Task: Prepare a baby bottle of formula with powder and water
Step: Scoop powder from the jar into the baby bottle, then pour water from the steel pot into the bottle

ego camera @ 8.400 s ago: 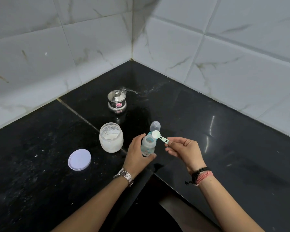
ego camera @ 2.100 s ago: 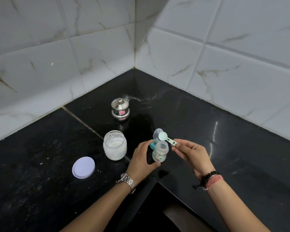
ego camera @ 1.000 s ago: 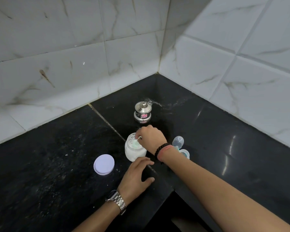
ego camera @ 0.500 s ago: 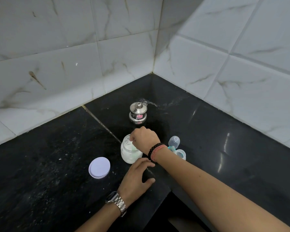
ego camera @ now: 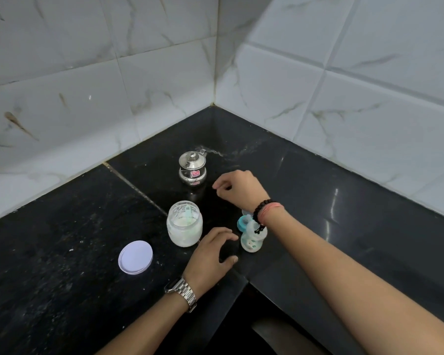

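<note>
my right hand [ego camera: 239,187] empty, loosely curled | steel pot [ego camera: 192,166] just left, toward worktop's back corner | left hand [ego camera: 210,254] open, farther

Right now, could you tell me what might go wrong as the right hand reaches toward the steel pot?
1. The right forearm passes right over the open bottle; dropping the arm could topple it and spill the powder.
2. The jar stands uncapped with the scoop inside and its lid aside; the left hand, resting close by, could bump it.
</note>
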